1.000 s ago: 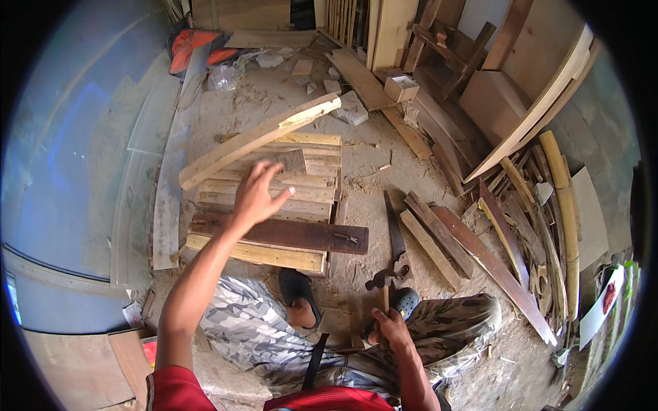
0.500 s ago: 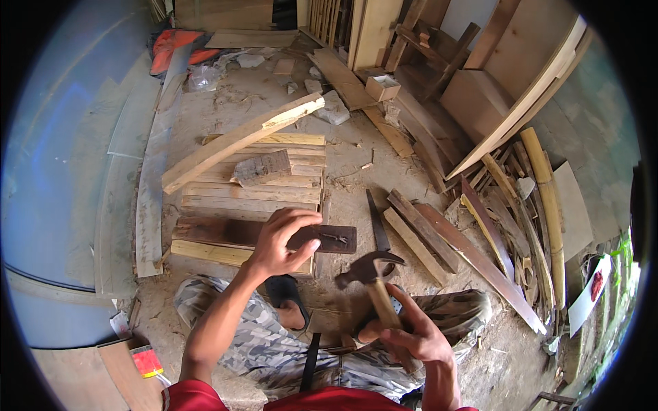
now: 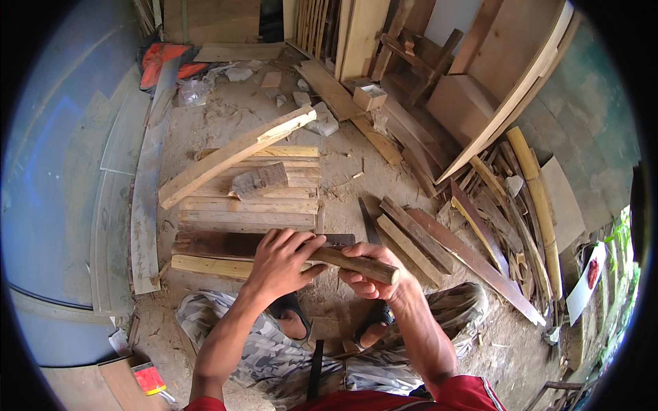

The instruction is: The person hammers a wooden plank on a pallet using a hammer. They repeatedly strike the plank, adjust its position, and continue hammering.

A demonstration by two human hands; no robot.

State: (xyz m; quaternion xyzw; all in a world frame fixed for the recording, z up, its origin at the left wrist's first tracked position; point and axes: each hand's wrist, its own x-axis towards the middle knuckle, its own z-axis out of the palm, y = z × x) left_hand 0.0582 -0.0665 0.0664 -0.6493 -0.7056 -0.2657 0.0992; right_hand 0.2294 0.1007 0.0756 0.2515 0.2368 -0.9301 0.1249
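Note:
My right hand [image 3: 375,271] is closed round the wooden handle of a hammer [image 3: 343,259], whose butt end points right and toward me. My left hand [image 3: 282,266] curls over the hammer's other end, its thumb just below the handle, and hides the hammer head. Both hands are above the near part of a row of wooden slats [image 3: 250,204]. Beneath my left hand lies a dark brown board [image 3: 214,243], its right end showing past the fingers. A pale slat [image 3: 211,266] lies on the near side of the board.
A long squared beam [image 3: 236,157] and a short weathered block [image 3: 259,180] lie across the slats. To the right are a handsaw [image 3: 369,220], loose boards [image 3: 412,248] and a scrap-wood pile [image 3: 504,219]. A large panel [image 3: 507,96] leans behind. My feet are close in front.
My right hand has raised the hammer and brought it leftward over the dark board, turning the handle nearly level. My left hand has come down and curled round the hammer's head end.

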